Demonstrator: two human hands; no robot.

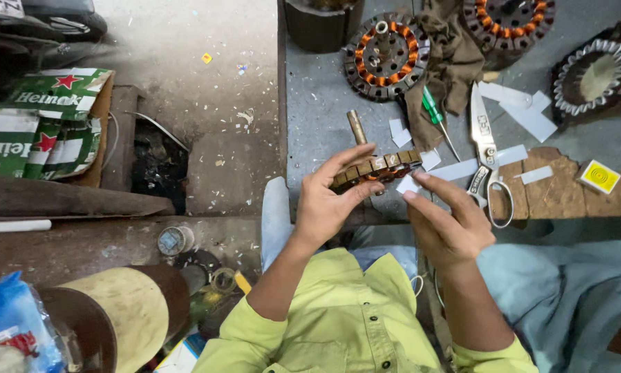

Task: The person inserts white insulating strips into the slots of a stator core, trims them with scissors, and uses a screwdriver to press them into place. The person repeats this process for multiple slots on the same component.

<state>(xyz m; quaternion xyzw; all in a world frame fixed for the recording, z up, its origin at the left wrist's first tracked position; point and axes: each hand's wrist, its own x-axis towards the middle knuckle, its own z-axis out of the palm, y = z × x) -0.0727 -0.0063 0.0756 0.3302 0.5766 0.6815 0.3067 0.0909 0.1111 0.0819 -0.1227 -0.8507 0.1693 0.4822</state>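
My left hand (327,197) grips a round fan stator (379,168) with copper windings, held edge-on, its brass shaft (356,127) pointing away from me. My right hand (448,217) pinches a small white paper strip (407,184) against the stator's rim. Both hands hover above the near edge of the grey workbench (317,103), over my lap.
On the bench lie another wound stator (386,55), a brown rag (452,65), a green screwdriver (435,114), large scissors (486,162), several white paper strips (528,117), a third stator (507,21), an empty core (594,76) and a small yellow box (598,177). Left: floor, cardboard box (44,121), drum (127,311).
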